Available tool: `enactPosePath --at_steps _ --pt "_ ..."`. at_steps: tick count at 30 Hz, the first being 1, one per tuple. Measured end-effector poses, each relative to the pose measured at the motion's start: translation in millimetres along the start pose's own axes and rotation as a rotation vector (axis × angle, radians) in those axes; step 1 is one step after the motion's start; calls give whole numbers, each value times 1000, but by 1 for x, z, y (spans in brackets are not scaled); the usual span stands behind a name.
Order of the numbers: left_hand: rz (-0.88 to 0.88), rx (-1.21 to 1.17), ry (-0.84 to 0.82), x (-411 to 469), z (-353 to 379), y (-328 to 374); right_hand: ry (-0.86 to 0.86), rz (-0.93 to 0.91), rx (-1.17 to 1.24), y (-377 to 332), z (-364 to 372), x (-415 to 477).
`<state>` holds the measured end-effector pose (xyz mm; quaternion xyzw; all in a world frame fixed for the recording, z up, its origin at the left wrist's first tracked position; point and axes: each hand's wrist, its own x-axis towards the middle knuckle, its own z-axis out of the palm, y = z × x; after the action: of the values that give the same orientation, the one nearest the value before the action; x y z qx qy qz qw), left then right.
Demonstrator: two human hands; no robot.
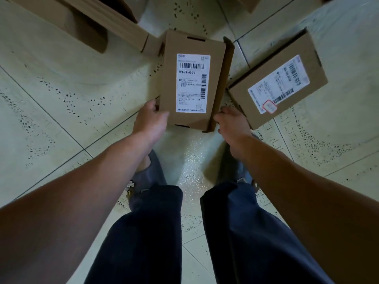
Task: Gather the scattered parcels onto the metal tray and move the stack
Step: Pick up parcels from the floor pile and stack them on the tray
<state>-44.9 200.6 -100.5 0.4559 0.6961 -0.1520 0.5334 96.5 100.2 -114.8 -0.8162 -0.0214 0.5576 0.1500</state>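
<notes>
A brown cardboard parcel [190,83] with a white barcode label is in front of me, above the tiled floor. My left hand [150,117] grips its near left corner, thumb on top. My right hand [229,124] holds the near right corner, its fingers curled out of sight beside the parcel's side wall. A second labelled parcel [279,83] lies flat on the floor just right of my right hand. No metal tray is in view.
Larger cardboard boxes [86,23] stand on the floor at the upper left, and another box corner [248,3] shows at the top right. My legs in dark trousers and my shoes [147,177] are directly below the held parcel.
</notes>
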Motion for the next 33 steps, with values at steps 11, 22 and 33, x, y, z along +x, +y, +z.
enactPosePath --at_steps 11,22,33 --pt "-10 -17 -90 -50 -14 -3 -51 -1 21 0 -18 -57" --pt "-85 -67 -149 -191 -73 14 -17 -18 85 -25 -64 -197" --pt "19 -326 -29 -352 -182 56 57 -167 111 -110 -88 -376"
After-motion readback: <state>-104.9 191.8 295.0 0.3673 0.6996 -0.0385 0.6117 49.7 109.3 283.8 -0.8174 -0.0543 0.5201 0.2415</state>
